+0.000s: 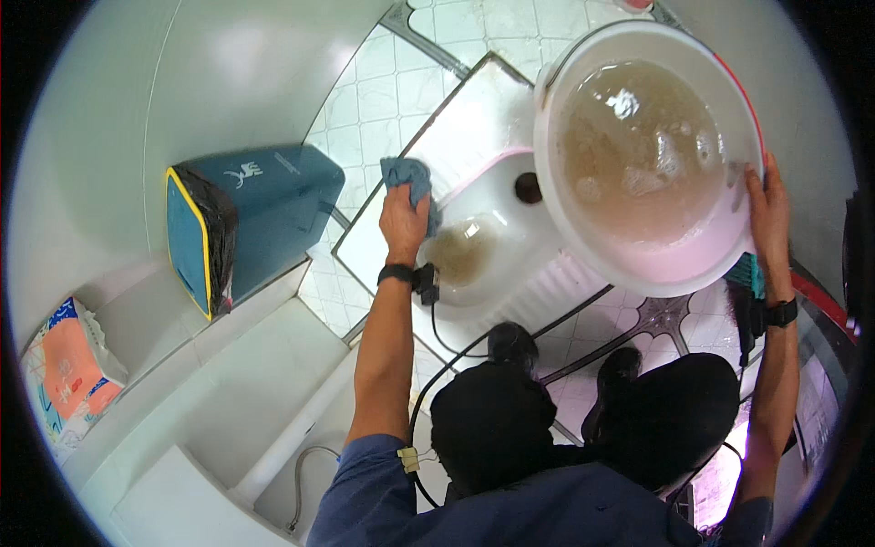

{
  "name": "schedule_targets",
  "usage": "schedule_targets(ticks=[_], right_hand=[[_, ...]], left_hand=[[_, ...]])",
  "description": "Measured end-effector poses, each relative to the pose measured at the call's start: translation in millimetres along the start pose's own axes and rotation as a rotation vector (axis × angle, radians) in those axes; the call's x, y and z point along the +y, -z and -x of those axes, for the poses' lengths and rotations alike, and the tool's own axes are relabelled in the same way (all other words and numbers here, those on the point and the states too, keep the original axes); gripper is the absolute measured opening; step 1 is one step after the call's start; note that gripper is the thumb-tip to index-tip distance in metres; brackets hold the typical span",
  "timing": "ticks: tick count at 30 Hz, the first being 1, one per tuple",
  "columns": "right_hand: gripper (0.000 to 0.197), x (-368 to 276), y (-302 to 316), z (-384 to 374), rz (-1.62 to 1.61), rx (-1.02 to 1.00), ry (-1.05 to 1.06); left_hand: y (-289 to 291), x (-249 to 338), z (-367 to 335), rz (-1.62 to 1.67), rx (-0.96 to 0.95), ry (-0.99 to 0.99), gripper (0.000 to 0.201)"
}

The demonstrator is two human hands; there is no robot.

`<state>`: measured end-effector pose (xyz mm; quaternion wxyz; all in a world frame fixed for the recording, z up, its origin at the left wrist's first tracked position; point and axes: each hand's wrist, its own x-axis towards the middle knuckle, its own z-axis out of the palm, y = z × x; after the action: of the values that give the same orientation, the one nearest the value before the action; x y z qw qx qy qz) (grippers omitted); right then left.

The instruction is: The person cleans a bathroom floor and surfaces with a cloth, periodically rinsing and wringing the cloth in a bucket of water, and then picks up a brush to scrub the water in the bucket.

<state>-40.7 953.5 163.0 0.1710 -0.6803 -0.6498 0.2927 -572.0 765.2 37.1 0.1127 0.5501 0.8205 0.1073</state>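
Observation:
My left hand (404,223) is closed on a blue-grey cloth (410,175), pressing it to the white edge of a squat toilet (524,235). Brownish water lies in the bowl just right of that wrist, and the dark drain hole (528,188) is farther back. On the right, my right hand (771,205) grips the rim of a large white basin (550,150). Murky brown water (629,146) with some foam fills much of it. The basin covers the right part of the toilet; whether it rests on something underneath is hidden.
A blue bin (273,205) with a yellow rim and black liner stands left. A tissue pack (77,369) lies on the ledge at far left. White pipe and a grey hose (299,483) are lower left. A teal brush (747,273) shows beneath the basin. Cables hang near my legs.

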Motion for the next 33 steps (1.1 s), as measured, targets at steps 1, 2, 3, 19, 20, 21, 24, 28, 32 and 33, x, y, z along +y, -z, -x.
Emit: schedule_targets(ticks=[1, 2, 3, 19, 20, 21, 24, 28, 32, 33], right_hand=[[0.045, 3.7, 1.3, 0.3, 0.108, 0.049, 0.048], [0.045, -10.6, -4.8, 3.9, 0.173, 0.052, 0.083], [0.045, -14.9, -7.0, 0.0, 0.177, 0.051, 0.085], [0.042, -32.6, -3.9, 3.5, -0.059, -0.002, 0.031], [0.041, -16.8, -4.1, 2.7, -0.006, 0.112, 0.108], [0.041, -15.1, -1.6, 3.4, -0.002, 0.115, 0.096], [0.042, -25.7, -5.3, 4.6, -0.008, -0.007, 0.026], [0.044, -24.4, -2.7, -1.8, -0.073, -0.020, -0.062], [0.046, -12.7, -3.2, 2.7, -0.007, 0.074, -0.008], [0.047, -14.5, -3.1, 3.7, -0.057, 0.040, -0.061]], left_hand=[[-1.0, 0.5, -4.1, 0.018, 0.005, -0.004, 0.035], [3.9, -7.0, -6.1, 0.019, -0.018, -0.041, 0.034], [8.4, -15.0, -9.8, 0.021, -0.041, -0.079, 0.034], [16.1, -18.3, -25.5, -0.230, 0.008, 0.012, 0.031], [9.1, -17.2, -12.1, -0.176, -0.009, -0.032, 0.033], [5.3, -20.5, 9.0, -0.133, -0.032, -0.071, 0.036], [24.1, -59.2, 22.9, -0.203, -0.122, 0.013, 0.034], [22.4, -46.7, 3.7, -0.245, -0.038, 0.191, 0.029], [4.2, -31.4, 48.3, -0.169, -0.009, 0.142, 0.031], [3.8, -27.7, 54.5, -0.160, -0.048, 0.123, 0.032]])
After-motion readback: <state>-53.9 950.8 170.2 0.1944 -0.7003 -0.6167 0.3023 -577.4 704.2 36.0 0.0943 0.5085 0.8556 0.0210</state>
